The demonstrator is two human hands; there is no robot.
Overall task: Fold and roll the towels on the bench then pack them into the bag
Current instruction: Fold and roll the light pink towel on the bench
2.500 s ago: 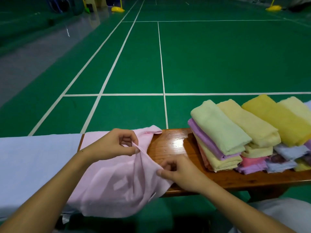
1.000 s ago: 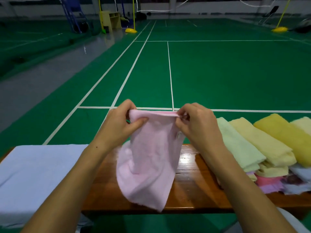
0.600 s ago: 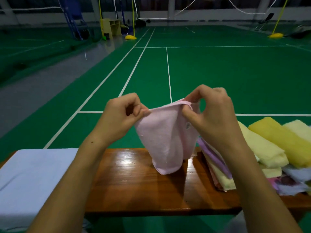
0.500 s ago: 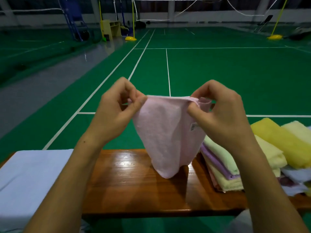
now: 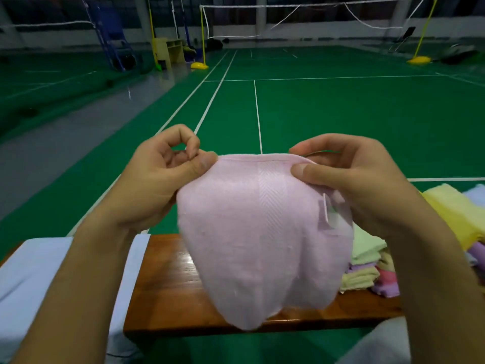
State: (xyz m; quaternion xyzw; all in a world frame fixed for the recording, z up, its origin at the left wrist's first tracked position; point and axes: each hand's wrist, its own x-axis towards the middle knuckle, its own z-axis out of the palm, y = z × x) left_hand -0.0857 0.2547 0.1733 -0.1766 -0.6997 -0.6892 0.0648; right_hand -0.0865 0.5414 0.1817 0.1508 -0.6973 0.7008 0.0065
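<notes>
Pinched at both top corners, the pink towel [image 5: 259, 232] hangs between left hand [image 5: 160, 179] and right hand [image 5: 351, 179], now lifted higher and pulled wider above the bench [image 5: 168, 292]. Likely squared for folding; stacked towels [image 5: 367, 258] wait beneath the right hand.

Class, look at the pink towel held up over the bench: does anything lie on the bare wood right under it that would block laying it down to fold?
Nothing visible does. Both hands pinch the pink towel above bare bench; the white cloth and towel pile flank it.
</notes>
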